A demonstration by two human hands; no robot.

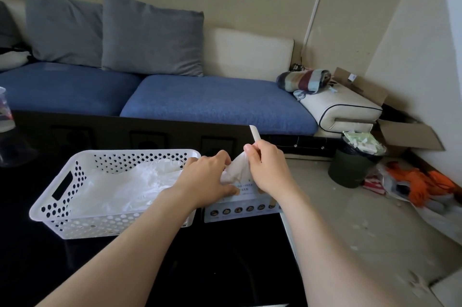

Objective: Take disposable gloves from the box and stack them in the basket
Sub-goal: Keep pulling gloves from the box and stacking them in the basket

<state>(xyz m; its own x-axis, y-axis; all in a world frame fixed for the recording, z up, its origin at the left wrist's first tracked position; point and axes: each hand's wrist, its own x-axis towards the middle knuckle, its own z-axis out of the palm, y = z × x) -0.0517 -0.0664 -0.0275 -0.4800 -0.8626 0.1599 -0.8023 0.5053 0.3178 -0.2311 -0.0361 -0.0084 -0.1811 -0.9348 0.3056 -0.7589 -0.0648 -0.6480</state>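
Fingers (253, 156) of the right hand (268, 172) are pinching a glove (237, 169) just above the box (241, 211). The left hand (207, 177) is gripping it too, with the basket (100, 227) lying just left of that hand.

left hand (207, 176): bare | right hand (268, 171): bare, thumbnail (247, 148) trimmed short | left forearm (140, 244): bare to frame edge | right forearm (325, 244): bare to frame edge

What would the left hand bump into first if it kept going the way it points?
The white glove sticking out of the box: the left hand points at it and seems to pinch it. Right behind comes the right hand, though depth is hard to judge.
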